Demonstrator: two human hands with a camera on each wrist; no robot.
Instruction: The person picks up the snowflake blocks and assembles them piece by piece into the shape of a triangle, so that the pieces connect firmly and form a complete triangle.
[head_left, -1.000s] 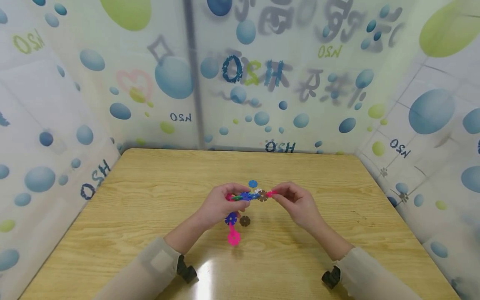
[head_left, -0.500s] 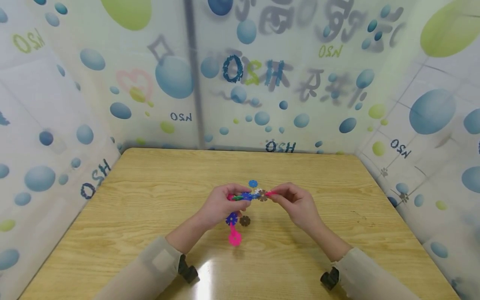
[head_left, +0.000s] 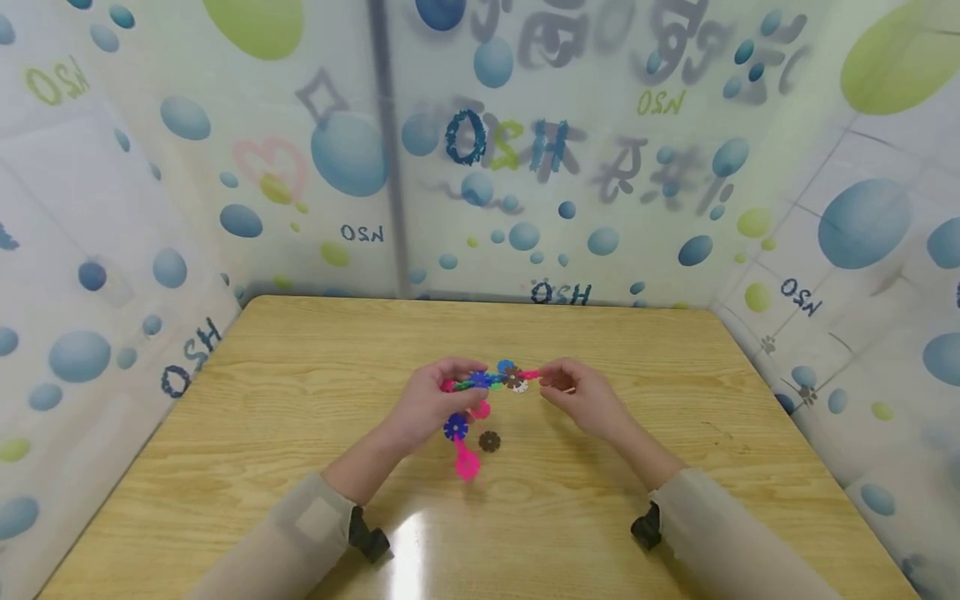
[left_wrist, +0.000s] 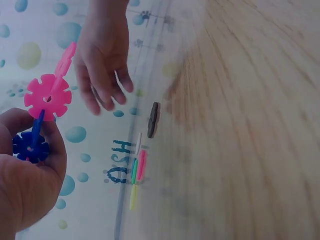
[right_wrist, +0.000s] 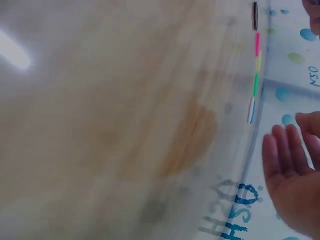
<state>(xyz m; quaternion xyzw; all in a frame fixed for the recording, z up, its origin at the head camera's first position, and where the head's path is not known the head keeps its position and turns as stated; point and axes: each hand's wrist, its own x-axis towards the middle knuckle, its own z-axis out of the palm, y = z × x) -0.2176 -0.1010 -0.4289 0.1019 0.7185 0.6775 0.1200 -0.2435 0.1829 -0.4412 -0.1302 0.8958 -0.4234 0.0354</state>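
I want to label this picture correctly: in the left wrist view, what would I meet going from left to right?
In order: left hand, right hand, lower pink disc (seen edge-on), dark disc (also edge-on).

Screened-off booth round a wooden table (head_left: 330, 342); can't tell if it sits in a home, office or lab. Pale back sheet (head_left: 525, 196), left sheet (head_left: 105, 225) and right sheet (head_left: 870, 317) close in three sides, all printed with blue-green bubbles and mirrored "H2O" lettering (head_left: 507, 146).
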